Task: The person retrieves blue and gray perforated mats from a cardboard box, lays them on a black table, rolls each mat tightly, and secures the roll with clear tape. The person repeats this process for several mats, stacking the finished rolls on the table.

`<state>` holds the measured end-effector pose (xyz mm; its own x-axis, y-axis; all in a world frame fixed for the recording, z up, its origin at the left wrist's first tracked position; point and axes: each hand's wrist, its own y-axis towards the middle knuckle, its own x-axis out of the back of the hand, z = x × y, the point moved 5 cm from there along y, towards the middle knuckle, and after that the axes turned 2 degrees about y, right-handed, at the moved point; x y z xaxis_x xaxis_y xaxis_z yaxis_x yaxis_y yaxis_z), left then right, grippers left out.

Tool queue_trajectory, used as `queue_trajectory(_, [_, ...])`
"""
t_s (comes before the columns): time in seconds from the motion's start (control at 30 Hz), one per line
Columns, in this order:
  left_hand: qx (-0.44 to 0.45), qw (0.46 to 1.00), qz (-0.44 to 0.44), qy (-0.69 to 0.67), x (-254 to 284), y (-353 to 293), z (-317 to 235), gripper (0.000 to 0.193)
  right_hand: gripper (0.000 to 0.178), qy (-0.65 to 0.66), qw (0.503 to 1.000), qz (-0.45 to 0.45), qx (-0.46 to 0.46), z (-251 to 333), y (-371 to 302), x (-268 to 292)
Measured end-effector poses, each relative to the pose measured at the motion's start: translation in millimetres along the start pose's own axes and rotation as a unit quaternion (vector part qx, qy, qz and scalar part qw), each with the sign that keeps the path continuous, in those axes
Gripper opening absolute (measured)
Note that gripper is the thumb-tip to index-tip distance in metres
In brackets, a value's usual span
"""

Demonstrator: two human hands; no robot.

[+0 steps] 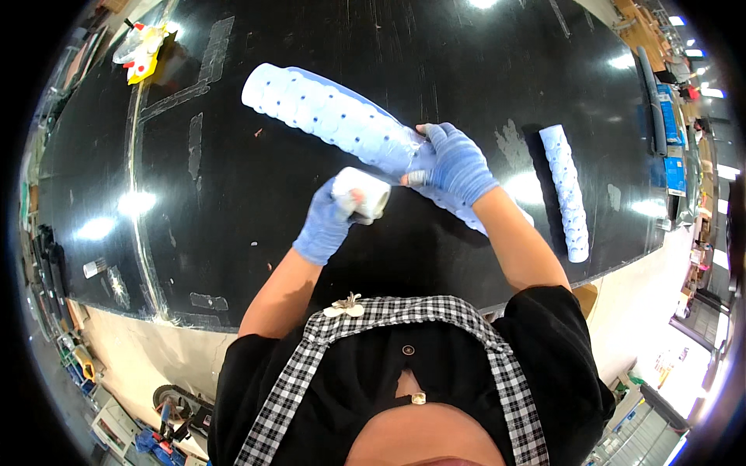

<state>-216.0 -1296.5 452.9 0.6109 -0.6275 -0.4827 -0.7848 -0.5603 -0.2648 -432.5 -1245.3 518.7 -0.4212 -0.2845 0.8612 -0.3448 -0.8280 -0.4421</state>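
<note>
The fingers of the right hand (457, 161) close over the dotted blue roll (322, 110), which slants out to either side of them; those of the left hand (322, 224) wrap a white roll (371, 193) just beside it. The tabletop (221, 248) is black, glossy, scuffed — a thinner blue roll (566, 194) lies rightward, blue boxes (674, 177) beyond. Its near edge passes before the checked apron (400, 312) — dark surface stretches leftward to a yellow packet (145, 64).

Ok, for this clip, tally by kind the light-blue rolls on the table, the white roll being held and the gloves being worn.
Light-blue rolls: 2 (the thicker roll, the thinner roll)
White roll: 1, in the left hand
Blue gloves: 2
Total: 5
</note>
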Motion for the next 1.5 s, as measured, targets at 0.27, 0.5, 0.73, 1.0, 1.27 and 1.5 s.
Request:
queue_trajectory(0.27, [-0.200,0.946,0.134,-0.218,-18,-67,-111,0.094,0.114,-0.106,0.984,-0.122,0.081,8,-23,-35])
queue_trajectory(0.5, [-0.002,0.996,-0.072,0.054,29,-57,-4,0.048,0.092,0.314,0.948,-0.055,-0.002,-78,45,-7])
queue_trajectory(0.73, [0.141,0.986,-0.038,0.083,-6,67,67,0.055,0.080,-0.003,0.997,-0.080,-0.001,-3,12,36])
queue_trajectory(1.0, [0.205,0.972,0.022,0.111,-60,151,49,0.048,0.096,0.095,0.990,-0.108,-0.005,-118,105,71])
queue_trajectory(1.27, [0.048,0.970,0.010,0.238,-23,117,63,0.059,0.082,0.022,0.999,0.031,-0.014,-42,52,36])
queue_trajectory(1.5, [0.307,0.937,0.069,0.153,-6,-73,56,0.056,0.104,0.032,0.991,0.118,0.062,-9,-42,-59])
